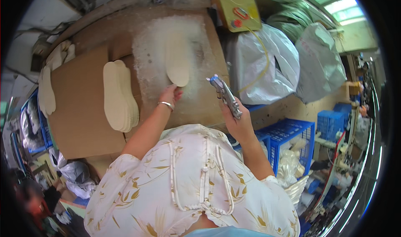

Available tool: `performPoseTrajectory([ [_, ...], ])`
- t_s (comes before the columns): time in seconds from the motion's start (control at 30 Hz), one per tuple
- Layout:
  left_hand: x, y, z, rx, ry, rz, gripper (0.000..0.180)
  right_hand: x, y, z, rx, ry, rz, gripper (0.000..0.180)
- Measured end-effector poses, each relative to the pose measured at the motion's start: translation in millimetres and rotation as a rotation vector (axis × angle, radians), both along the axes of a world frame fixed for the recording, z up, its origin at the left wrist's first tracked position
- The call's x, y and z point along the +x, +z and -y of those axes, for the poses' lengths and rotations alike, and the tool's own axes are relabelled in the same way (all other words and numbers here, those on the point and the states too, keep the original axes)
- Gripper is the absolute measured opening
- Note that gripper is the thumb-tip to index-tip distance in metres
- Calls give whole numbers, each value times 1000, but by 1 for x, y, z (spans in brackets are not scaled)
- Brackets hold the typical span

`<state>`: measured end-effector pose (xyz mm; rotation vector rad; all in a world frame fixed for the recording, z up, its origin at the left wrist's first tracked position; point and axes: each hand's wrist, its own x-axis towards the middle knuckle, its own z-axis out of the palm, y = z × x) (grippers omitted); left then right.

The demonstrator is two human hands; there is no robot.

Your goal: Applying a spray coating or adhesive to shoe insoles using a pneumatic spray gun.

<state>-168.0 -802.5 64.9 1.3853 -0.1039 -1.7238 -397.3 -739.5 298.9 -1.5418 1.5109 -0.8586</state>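
A cream-coloured insole (178,66) lies lengthwise on a whitish, crusted patch of the work table, its far end blurred by a pale haze. My left hand (170,94), with a bracelet on the wrist, is closed at the insole's near end, fingers curled against its edge. In my right hand (239,122) is a silver spray gun (226,96), its nozzle tilted up and to the left, to the right of the insole. To the left of my left hand, a stack of similar insoles (120,96) rests on brown cardboard (79,112).
More insoles (46,91) lie at the table's left edge. Back right, a yellow canister (237,11) with a yellow hose (265,53) stands by white bags (263,66). A blue plastic crate (291,132) is beside my right forearm.
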Motion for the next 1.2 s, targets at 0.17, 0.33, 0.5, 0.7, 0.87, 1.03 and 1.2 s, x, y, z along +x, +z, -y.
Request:
performPoseTrajectory([
  [0.17,11,-8,17,69,-26,-57,12,-22,-5,-24,102,8,136,29],
  [0.33,5,58,37,-19,-63,120,22,-39,-23,-45,-13,12,150,31],
  [0.5,32,159,61,-355,-37,186,29,-47,-36,-41,142,-21,179,26],
  [0.7,114,233,29,-472,63,203,16,-33,-42,-27,333,-1,243,15],
  [0.87,207,242,-24,-554,257,302,21,1,-40,-16,140,132,235,16],
  [1.03,345,225,-67,-610,492,291,37,48,-31,-16,263,107,165,19],
  [1.2,477,201,-78,-507,587,436,47,95,-37,-21,252,117,56,17],
])
